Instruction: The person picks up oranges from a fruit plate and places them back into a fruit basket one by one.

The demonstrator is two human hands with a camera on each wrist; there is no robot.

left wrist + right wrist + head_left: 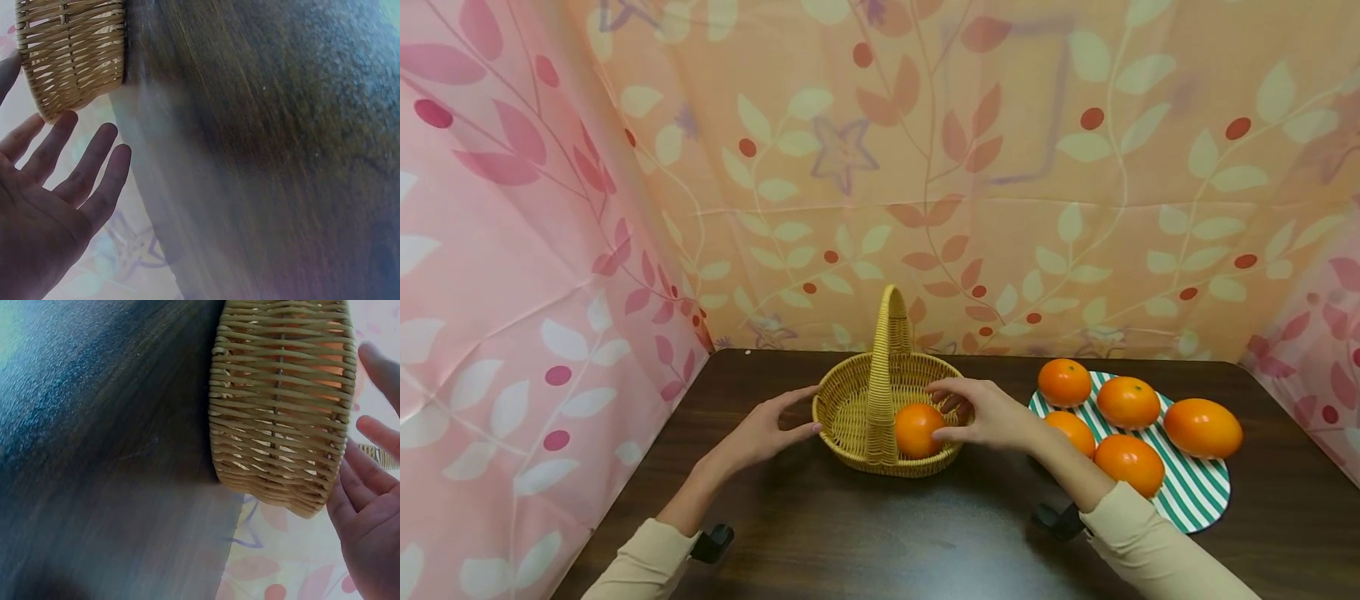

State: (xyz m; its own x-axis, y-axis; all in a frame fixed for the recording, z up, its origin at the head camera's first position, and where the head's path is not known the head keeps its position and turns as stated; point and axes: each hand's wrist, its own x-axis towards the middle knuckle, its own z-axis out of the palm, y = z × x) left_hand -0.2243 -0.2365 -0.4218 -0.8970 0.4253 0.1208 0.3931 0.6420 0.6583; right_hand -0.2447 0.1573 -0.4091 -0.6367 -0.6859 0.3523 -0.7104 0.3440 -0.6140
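Observation:
A yellow wicker basket [842, 446] with a tall arched handle [882, 375] stands on the table. One orange [916, 431] lies inside it, right of the handle. My left hand [765, 429] is at the basket's left end, its thumb and fingers spread by the rim. In the left wrist view, its fingertips [65, 119] reach the woven wall. Over the right rim comes my right hand [988, 412], with the thumb in front of the orange and the fingers above and behind it. They look loosely bent, not closed round the fruit. The right wrist view shows the orange only through the weave.
A green-and-white striped oval mat [1198, 492] lies at the right of the dark wooden table [880, 533]. Several oranges [1127, 402] rest on it, beside my right forearm. Patterned cloth [850, 167] hangs behind the table and at both sides.

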